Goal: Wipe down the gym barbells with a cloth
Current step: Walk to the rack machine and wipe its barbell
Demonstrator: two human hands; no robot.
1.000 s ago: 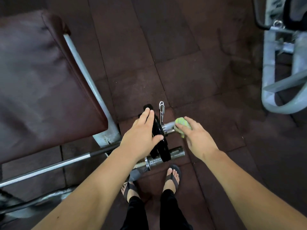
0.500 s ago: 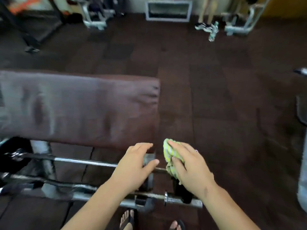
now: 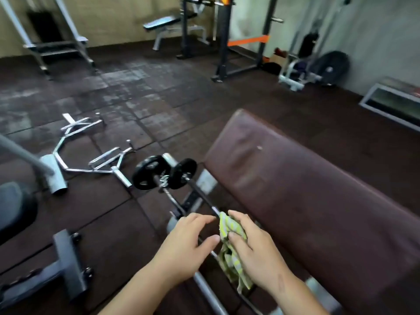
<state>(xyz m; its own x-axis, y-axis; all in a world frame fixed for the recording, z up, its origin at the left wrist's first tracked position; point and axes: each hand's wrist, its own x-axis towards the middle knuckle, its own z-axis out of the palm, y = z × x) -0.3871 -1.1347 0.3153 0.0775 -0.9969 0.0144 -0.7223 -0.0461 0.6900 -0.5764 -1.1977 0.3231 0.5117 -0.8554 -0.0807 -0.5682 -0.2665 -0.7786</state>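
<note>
Gripping a bunched yellow-green striped cloth point(image 3: 230, 230), the right hand point(image 3: 254, 253) has its fingers and thumb curled round the fabric and holds it against the thin shaft of a barbell point(image 3: 204, 197) — the loose tail of the cloth hangs below the palm. The left hand point(image 3: 185, 245) is just beside it, fingers loosely arched and spread, thumb pointing toward the cloth. It holds nothing that can be seen, and whether the palm touches the bar beneath cannot be told. That bar belongs to a second barbell point(image 3: 205, 289), whose grey shaft emerges under the left wrist. Both barbells lie side by side, low over the dark rubber-tiled floor point(image 3: 136, 105), and end at their far ends in black plates point(image 3: 185, 170) — two upright discs, close together. A brown padded bench point(image 3: 306, 189) runs alongside the barbells on their right. Left of the plates, chrome curl bars point(image 3: 91, 155) lie flat on the floor, well apart from the hands. Along the far edge of the floor, by the walls, stand a black rack point(image 3: 222, 42) with an orange strap, a pale flat bench point(image 3: 162, 22) and, near the far right corner, a large dark disc point(image 3: 331, 64).
</note>
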